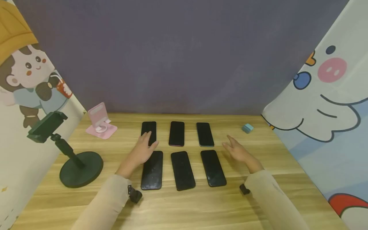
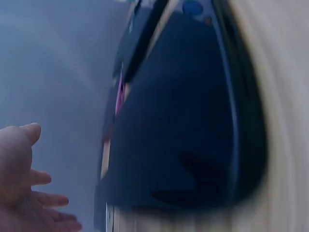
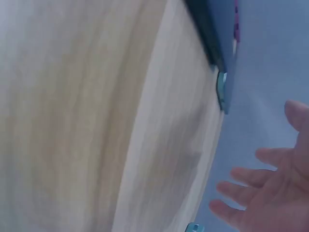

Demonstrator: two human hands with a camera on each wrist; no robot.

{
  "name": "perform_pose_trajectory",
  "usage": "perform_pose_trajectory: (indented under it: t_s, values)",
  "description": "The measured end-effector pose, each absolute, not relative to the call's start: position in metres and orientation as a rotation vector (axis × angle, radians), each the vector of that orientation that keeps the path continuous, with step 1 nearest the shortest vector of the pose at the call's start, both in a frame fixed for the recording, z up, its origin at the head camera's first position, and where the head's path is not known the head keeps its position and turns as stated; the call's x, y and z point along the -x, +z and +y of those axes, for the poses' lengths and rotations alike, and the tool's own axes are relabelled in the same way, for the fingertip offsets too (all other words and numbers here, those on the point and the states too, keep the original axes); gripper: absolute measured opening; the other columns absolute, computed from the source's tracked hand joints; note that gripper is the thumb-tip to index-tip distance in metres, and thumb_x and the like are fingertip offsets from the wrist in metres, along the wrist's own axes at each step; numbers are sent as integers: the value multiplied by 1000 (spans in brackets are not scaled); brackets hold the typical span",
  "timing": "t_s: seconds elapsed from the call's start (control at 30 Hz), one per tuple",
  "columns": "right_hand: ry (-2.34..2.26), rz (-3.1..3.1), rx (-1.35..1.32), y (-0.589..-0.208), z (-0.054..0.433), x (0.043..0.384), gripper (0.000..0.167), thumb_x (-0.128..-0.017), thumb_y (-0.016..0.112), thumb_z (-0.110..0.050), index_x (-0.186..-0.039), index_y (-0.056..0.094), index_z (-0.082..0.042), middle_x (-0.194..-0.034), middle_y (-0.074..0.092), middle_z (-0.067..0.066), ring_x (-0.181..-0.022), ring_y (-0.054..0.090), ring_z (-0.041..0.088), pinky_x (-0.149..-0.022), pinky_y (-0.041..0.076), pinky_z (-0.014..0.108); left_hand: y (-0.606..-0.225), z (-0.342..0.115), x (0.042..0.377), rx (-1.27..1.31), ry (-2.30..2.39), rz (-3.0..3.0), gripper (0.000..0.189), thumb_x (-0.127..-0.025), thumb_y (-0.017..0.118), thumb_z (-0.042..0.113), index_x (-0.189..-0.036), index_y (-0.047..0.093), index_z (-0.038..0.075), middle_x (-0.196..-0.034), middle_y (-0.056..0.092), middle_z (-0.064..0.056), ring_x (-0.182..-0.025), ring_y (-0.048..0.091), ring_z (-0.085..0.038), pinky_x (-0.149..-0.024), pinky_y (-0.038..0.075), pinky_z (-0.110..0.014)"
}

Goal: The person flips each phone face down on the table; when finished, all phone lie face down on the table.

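Observation:
Black phones lie screen up in two rows of three. My left hand (image 1: 144,150) hovers at the left column, its fingers overlapping the back left phone (image 1: 146,126) in the head view. Below that hand is the front left phone (image 1: 152,174), which looms large and dark in the left wrist view. The back middle phone (image 1: 176,133) and back right phone (image 1: 205,134) continue the far row; the front middle phone (image 1: 183,171) and front right phone (image 1: 213,168) complete the near one. To their right, my right hand (image 1: 238,152) has its fingers spread, holding nothing.
A dark green phone stand (image 1: 81,169) with a round base rises at the left. Behind it sits a pink folding stand (image 1: 100,123). A small light-blue block (image 1: 247,128) lies at the back right. A grey-purple backdrop (image 1: 172,57) borders the wooden table's (image 1: 184,210) far edge.

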State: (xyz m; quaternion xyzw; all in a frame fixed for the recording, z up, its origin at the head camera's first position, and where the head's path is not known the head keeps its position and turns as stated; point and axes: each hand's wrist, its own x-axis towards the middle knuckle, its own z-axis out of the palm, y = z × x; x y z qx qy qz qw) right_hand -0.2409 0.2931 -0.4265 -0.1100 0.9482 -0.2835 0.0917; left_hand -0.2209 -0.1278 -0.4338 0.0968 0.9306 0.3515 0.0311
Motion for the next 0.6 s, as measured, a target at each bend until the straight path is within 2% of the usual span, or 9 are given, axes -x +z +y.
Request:
perform_pose_trajectory:
  t_s: [0.13,0.17,0.27,0.37,0.4,0.5,0.6]
  values:
    - [-906,2819,328,-425,291,232,65,-107,33,-35,-149,15,11,-148,21,39,-132,23,57,-107,19,65,-431,-102,220,-352,1212,2821,69,-104,42,41,-152,19,-3,-154,20,-28,-138,24,-47,-109,22,-60]
    - [-917,2817,324,-424,290,230,65,-107,33,-35,-150,16,11,-147,23,39,-131,26,57,-106,21,65,-430,-95,220,-354,1250,2804,69,-104,43,41,-152,21,-2,-154,22,-27,-134,33,-47,-109,23,-59]
    - [-958,2796,309,-422,289,224,68,-107,33,-40,-150,16,9,-146,27,38,-128,33,56,-104,27,65,-429,-77,218,-380,1331,2769,67,-103,45,41,-152,25,1,-152,28,-26,-131,38,-46,-108,26,-60]
    - [-997,2776,288,-420,287,220,71,-106,33,-44,-151,17,8,-145,31,37,-128,37,53,-103,30,64,-429,-59,218,-405,1399,2725,65,-103,47,41,-152,28,4,-149,35,-23,-125,46,-42,-104,35,-56]
    - [-1012,2768,283,-419,286,218,71,-106,33,-44,-150,17,8,-145,31,36,-128,37,52,-103,30,63,-429,-53,218,-427,1417,2716,64,-103,48,40,-152,29,3,-147,38,-23,-129,42,-41,-102,38,-54]
    - [-1077,2729,283,-419,284,214,66,-107,38,-36,-149,18,10,-143,33,37,-128,37,52,-102,33,62,-431,-33,217,-464,1486,2658,61,-102,52,34,-149,32,1,-141,45,-22,-121,51,-36,-95,47,-48]
    - [-1103,2703,325,-420,280,211,59,-106,43,-24,-147,21,13,-139,36,39,-124,41,54,-98,39,60,-435,-15,217,-500,1555,2578,58,-101,55,27,-146,36,-3,-135,50,-24,-116,56,-34,-91,50,-45]
